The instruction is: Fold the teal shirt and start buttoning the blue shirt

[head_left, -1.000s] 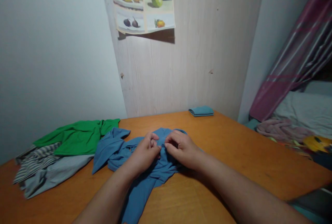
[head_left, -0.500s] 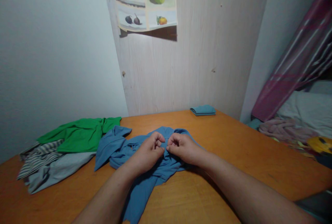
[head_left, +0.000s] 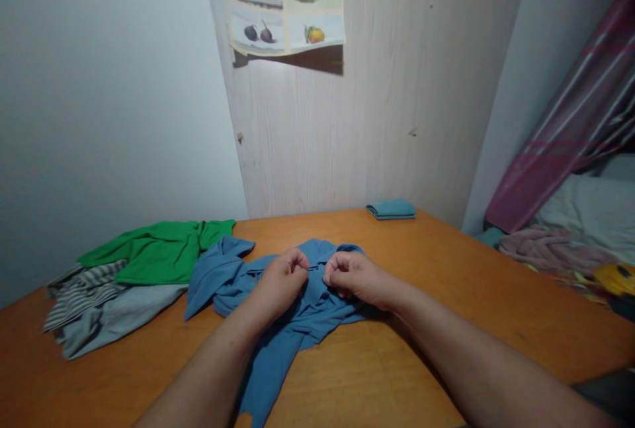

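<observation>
Lower centre, we list one rumpled blue garment (head_left: pixel 317 309), pinched by left hand (head_left: pixel 284 280) and right hand (head_left: pixel 358 278) near each other, presumably to control the cloth between.

4-pic fruit poster (head_left: pixel 286 6) on wall (head_left: pixel 377 104), purple curtain (head_left: pixel 563 127) @ R

Left hand (head_left: pixel 284 282) and right hand (head_left: pixel 358 277): one pair, bare. Left forearm (head_left: pixel 213 362) and right forearm (head_left: pixel 466 355): uncovered, tapering towards the hands.

two grips (head_left: pixel 282 282) (head_left: pixel 360 279), one blue garment (head_left: pixel 312 315), one poster (head_left: pixel 285 8)
</observation>
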`<state>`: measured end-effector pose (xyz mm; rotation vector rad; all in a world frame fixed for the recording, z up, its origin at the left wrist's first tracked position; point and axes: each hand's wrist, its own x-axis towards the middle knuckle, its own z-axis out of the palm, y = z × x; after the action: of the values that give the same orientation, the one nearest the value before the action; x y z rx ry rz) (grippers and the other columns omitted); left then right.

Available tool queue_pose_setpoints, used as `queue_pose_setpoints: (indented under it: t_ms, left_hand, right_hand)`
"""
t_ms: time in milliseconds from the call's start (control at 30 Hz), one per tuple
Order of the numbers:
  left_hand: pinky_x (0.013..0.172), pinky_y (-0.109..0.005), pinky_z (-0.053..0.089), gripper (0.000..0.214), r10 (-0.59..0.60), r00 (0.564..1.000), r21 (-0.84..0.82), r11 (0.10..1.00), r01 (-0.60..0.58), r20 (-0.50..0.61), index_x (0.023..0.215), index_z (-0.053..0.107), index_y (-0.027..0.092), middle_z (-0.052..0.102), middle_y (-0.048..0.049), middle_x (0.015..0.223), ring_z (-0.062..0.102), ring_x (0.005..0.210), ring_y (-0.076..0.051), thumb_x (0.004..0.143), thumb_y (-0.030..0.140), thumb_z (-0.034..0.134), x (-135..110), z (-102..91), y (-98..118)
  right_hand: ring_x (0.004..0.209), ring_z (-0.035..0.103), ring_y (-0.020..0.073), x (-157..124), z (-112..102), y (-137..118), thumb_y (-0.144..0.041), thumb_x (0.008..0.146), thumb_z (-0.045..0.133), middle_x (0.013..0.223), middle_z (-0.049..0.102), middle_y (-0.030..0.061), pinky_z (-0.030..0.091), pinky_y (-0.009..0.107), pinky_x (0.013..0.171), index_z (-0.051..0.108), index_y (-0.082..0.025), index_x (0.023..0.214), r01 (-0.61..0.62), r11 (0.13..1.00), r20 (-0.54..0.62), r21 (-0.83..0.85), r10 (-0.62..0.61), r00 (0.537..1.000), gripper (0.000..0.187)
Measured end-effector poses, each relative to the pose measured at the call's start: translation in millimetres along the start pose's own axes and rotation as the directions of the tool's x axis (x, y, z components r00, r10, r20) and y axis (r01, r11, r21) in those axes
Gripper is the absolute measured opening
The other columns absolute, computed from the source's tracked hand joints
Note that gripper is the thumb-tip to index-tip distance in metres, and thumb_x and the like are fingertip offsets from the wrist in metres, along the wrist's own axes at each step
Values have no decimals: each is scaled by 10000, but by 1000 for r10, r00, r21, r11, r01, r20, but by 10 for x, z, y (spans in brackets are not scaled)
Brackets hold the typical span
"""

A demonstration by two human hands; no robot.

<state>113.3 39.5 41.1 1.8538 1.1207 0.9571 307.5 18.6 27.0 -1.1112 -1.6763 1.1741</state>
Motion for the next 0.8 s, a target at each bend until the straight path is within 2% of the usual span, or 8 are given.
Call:
queue_pose_setpoints:
  t_ms: [67,133,300,433,600,800]
  left_hand:
    - [498,-218,301,65,73,994,47,996,-69,-76,740,531,209,471,55,592,434,539,-109,687,174,519,0,-13,16]
    - [509,-222,303,59,91,992,47,995,-87,-85,738,558,204,482,46,608,437,560,-114,690,189,526,-14,-16,48]
    - [522,-221,317,126,-21,998,13,1000,21,53,782,607,185,552,29,649,466,570,-113,676,179,538,-69,20,114]
    - [507,-212,298,110,-78,995,-38,996,81,65,781,594,182,526,43,619,442,549,-103,675,188,567,-88,38,126]
    - [489,-198,285,115,-110,985,-130,983,127,132,786,528,196,473,73,589,412,512,-84,698,206,601,-114,75,115]
    - [481,-194,292,76,-147,976,-104,981,165,162,779,509,198,474,77,571,435,488,-81,716,194,552,-120,103,61]
  right_hand:
    - [493,475,75,6,2,3,-265,765,626,594,526,-57,325,185,453,579,-185,779,-6,1000,-26,3,6,1000,94]
    - [495,478,77,13,8,10,-260,763,620,588,531,-56,324,183,455,575,-185,773,-7,1000,-56,-2,7,998,87]
    - [497,481,78,18,16,14,-257,766,612,581,524,-60,336,182,465,572,-184,770,15,1000,-70,-7,-15,997,82]
    - [497,479,80,7,16,5,-261,773,613,574,511,-64,331,181,462,572,-186,780,21,1000,-69,-14,-22,997,86]
    - [498,458,82,11,39,34,-223,769,590,555,518,-58,311,179,457,571,-181,778,42,999,-63,-32,-44,997,47]
    - [518,443,84,15,55,71,-229,778,589,579,505,-58,321,192,475,579,-182,757,85,988,-32,-132,-90,995,53]
